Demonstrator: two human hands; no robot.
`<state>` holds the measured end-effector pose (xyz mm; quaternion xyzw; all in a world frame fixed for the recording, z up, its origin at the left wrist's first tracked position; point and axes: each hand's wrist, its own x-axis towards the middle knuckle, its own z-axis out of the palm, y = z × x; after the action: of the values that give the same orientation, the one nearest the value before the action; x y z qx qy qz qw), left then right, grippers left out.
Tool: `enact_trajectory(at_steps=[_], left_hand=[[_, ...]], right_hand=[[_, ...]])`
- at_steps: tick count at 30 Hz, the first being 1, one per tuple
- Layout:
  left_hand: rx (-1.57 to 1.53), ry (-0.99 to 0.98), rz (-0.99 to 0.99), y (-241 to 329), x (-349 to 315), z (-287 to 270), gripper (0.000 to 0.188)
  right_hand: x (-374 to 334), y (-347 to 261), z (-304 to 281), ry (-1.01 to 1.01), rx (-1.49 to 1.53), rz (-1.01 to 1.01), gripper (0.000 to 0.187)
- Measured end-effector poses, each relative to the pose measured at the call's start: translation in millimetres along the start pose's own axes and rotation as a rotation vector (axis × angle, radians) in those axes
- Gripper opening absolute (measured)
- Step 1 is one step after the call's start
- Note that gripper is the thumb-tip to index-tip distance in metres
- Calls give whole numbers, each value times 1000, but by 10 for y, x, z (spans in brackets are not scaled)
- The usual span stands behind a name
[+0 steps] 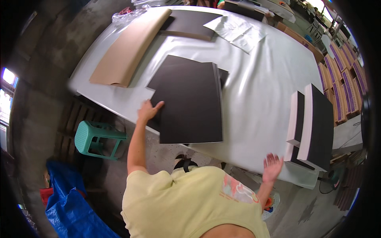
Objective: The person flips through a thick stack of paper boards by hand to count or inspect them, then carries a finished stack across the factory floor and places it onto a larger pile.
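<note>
A stack of large black sheets (190,105) lies in front of me on the table, its near edge reaching over the table's front edge. Some of its sheets are turned at an angle and stick out at the upper left and right. My left hand (147,110) rests at the stack's left edge, thumb stretched toward the top sheet and apart from the other fingers. Off to the right, my right hand (272,168) is raised with its fingers spread and holds nothing. Nearest to it are thick black-topped stacks with white sides (317,127) along the table's right end.
The table has a shiny whitish cover (254,115). Brown paper (131,47), another black stack (190,23) and a crumpled white sheet (238,31) lie at the back. A green stool (99,137) and blue tarp (75,202) are left; cartons (343,85) stand right.
</note>
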<state>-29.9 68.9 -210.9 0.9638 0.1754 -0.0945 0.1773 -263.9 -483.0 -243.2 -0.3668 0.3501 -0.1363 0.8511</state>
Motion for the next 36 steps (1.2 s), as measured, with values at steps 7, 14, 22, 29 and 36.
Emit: enact_trajectory(at_steps=[7,14,22,29,36], left_hand=[[-287,-151,108,-68,308,-38,99],[-563,-189,50,-309,105,-12,77],[-737,-359,216,-382,-691,351,58],[-1063,-703,-30,33,-685,465,62],[8,-459,648,648,-346,330,52]], right_hand=[[446,1229,1995,-522,-493,182,68],[-367,1774,2600,-568,-595,153,74],[33,1177,2984,-381,-1133,390,72],[-84,428,3845,-481,-1240,85,68],[-204,24,4993,-784,-2075,-794,77]])
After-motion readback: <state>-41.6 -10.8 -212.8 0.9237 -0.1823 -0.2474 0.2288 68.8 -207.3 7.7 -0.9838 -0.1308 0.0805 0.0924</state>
